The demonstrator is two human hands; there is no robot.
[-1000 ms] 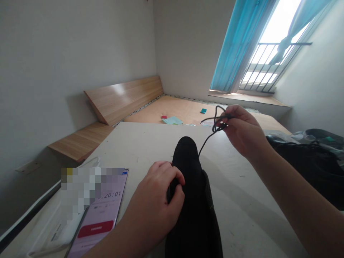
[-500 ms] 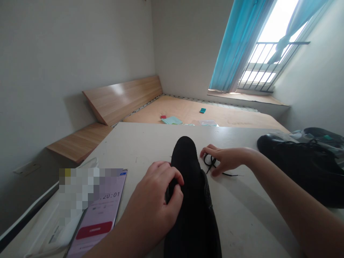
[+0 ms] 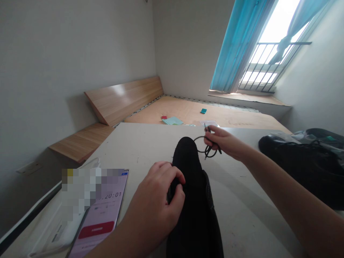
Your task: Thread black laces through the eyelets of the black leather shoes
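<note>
One seemingly knit shoe (image 3: 193, 218) under left hand (image 3: 152, 200); right hand (image 3: 224, 141) pinches lace (image 3: 208, 148).

Left hand (image 3: 153, 200): a bare hand just left of the black shoe (image 3: 189, 215), with a wide, round back and short, thick-looking fingers.

Right hand (image 3: 225, 141): a bare hand to the right of the black shoe, looking smaller and thinner, with slim fingers.

Left arm (image 3: 118, 243): a bare arm below and left of the black shoe, smooth, running off the bottom of the view.

Right arm (image 3: 285, 182): a long bare arm right of the black shoe, smooth, getting wider as it runs to the bottom right corner.
</note>
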